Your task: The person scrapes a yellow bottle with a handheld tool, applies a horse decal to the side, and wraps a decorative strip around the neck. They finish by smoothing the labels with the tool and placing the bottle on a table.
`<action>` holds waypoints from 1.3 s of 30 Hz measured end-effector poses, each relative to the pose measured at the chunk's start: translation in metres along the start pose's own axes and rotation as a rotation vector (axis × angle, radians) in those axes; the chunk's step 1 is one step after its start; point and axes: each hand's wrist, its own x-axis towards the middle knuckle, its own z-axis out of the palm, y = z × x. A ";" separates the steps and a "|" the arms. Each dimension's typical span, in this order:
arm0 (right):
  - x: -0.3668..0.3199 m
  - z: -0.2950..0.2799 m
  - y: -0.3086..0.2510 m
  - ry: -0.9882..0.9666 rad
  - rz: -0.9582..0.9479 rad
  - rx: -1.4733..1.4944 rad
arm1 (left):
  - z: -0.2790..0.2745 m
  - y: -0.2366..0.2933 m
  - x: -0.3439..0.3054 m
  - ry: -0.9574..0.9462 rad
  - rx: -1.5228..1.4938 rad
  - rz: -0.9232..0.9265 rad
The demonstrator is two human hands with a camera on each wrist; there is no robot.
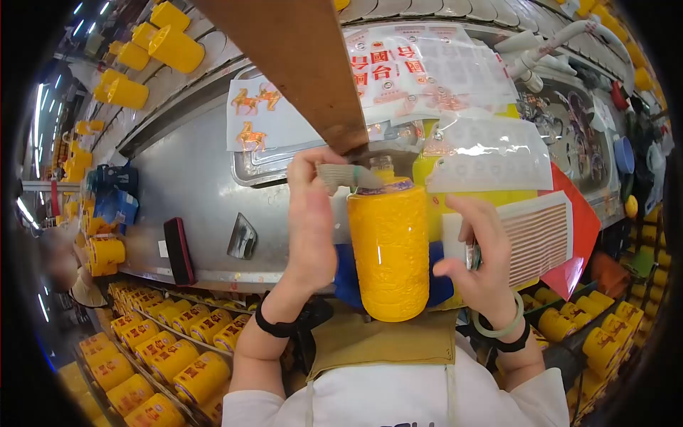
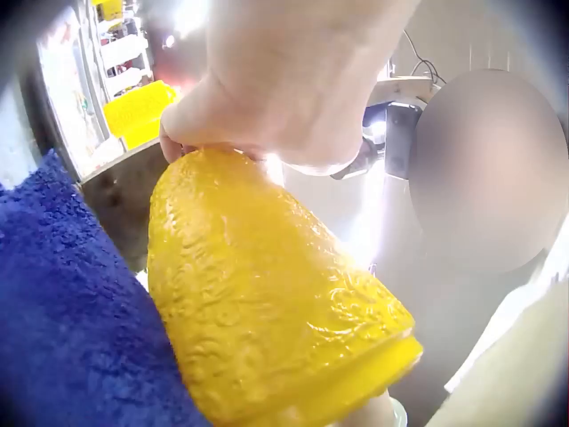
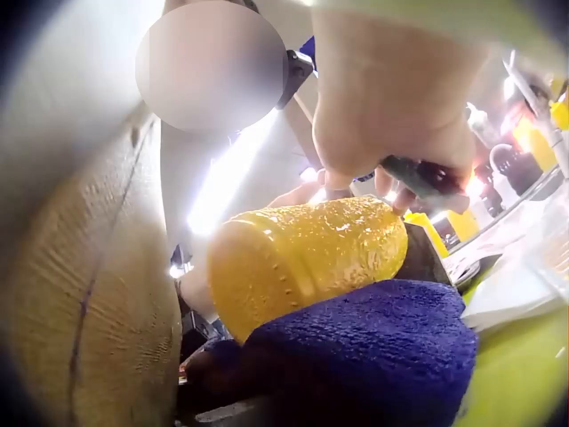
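Note:
A yellow embossed bottle with a short clear neck leans over a blue towel, its base toward the person. At the bottle's collar, my left hand holds on with bent fingers, the grey fabric finger sleeves touching the shoulder beside the neck. My right hand is just right of the bottle, thumb and forefinger spread. Its other fingers curl round a small dark object, mostly hidden in the palm. In the right wrist view, its fingertips overlap the bottle's top end.
A wooden post rises right behind the bottle. Plastic label sheets and a sheet with orange horse figures lie beyond. A phone and a shiny packet lie left. Several yellow bottles stand in crates below.

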 end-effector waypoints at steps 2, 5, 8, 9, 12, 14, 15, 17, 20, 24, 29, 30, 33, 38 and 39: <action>-0.012 -0.003 0.009 -0.089 -0.138 -0.014 | -0.012 -0.004 -0.005 -0.111 -0.018 -0.030; -0.025 0.019 0.001 -0.182 -0.174 -0.080 | -0.002 -0.002 -0.010 -0.163 -0.020 -0.079; -0.032 0.040 0.007 -0.151 -0.152 -0.154 | -0.010 -0.015 -0.004 -0.264 0.081 -0.073; -0.031 0.042 0.007 -0.159 -0.141 -0.201 | -0.014 -0.019 -0.002 -0.347 0.195 -0.044; -0.029 0.023 -0.017 -0.145 -0.334 -0.439 | -0.010 -0.014 -0.003 -0.310 0.008 -0.103; -0.032 0.024 -0.020 -0.113 -0.341 -0.401 | -0.004 -0.014 -0.005 -0.265 -0.056 -0.132; -0.032 0.025 -0.022 -0.078 -0.355 -0.368 | -0.002 -0.015 -0.005 -0.216 -0.119 -0.152; -0.031 0.039 -0.007 -0.031 -0.240 -0.316 | 0.002 -0.017 -0.006 -0.184 -0.108 -0.145; -0.029 0.038 -0.011 -0.015 -0.182 -0.322 | -0.005 -0.017 -0.002 -0.231 -0.006 -0.076; -0.032 0.024 -0.028 -0.131 -0.315 -0.446 | 0.000 -0.008 -0.002 -0.273 0.148 0.006; -0.036 0.025 -0.011 -0.076 -0.174 -0.253 | -0.010 -0.014 -0.004 -0.076 -0.014 -0.011; -0.036 0.026 -0.010 -0.103 -0.094 -0.218 | -0.013 -0.013 -0.005 -0.105 -0.132 -0.023; -0.033 0.042 -0.001 -0.105 -0.084 -0.220 | -0.007 -0.011 -0.013 -0.175 -0.223 -0.133; -0.030 0.032 -0.012 -0.155 -0.110 -0.245 | -0.005 -0.015 -0.010 -0.230 -0.235 -0.205; -0.030 0.025 -0.023 -0.139 -0.223 -0.365 | -0.004 -0.014 -0.010 -0.230 -0.170 -0.186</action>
